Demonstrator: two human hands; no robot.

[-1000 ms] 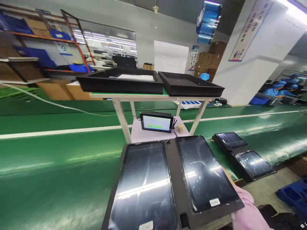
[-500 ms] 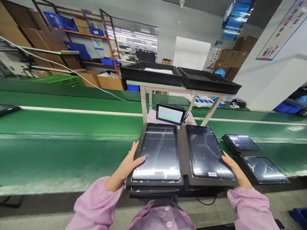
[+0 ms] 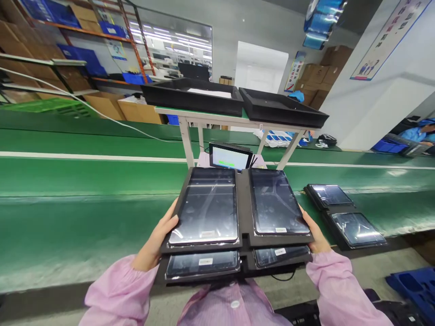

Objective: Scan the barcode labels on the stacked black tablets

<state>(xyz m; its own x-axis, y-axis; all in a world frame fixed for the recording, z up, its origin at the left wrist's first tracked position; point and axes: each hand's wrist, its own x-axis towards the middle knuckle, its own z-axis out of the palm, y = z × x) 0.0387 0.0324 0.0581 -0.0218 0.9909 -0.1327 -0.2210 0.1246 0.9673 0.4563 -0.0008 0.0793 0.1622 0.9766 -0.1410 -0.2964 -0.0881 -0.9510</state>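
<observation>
A black foam tray (image 3: 243,203) bears two dark tablets, a left one (image 3: 209,203) and a right one (image 3: 277,199), with small white labels near their lower edges. My left hand (image 3: 158,237) grips the tray's left side, thumb on top. Around the right edge, my right hand (image 3: 314,231) holds the same tray, its fingers partly hidden. Beneath lies a lower tray (image 3: 247,262) with two more tablets, whose near ends (image 3: 204,262) show. The upper tray sits a little forward of it.
Behind the trays, a small lit monitor (image 3: 230,156) stands under a white-legged stand (image 3: 186,140) carrying two black trays (image 3: 193,102). Another tray with two tablets (image 3: 357,227) lies on the green conveyor (image 3: 84,226) to the right. A blue crate (image 3: 413,285) is at lower right.
The upper tray has shifted forward off the lower one, so the lower tablets' near ends now show. Both hands moved with it. The view has turned slightly right.
</observation>
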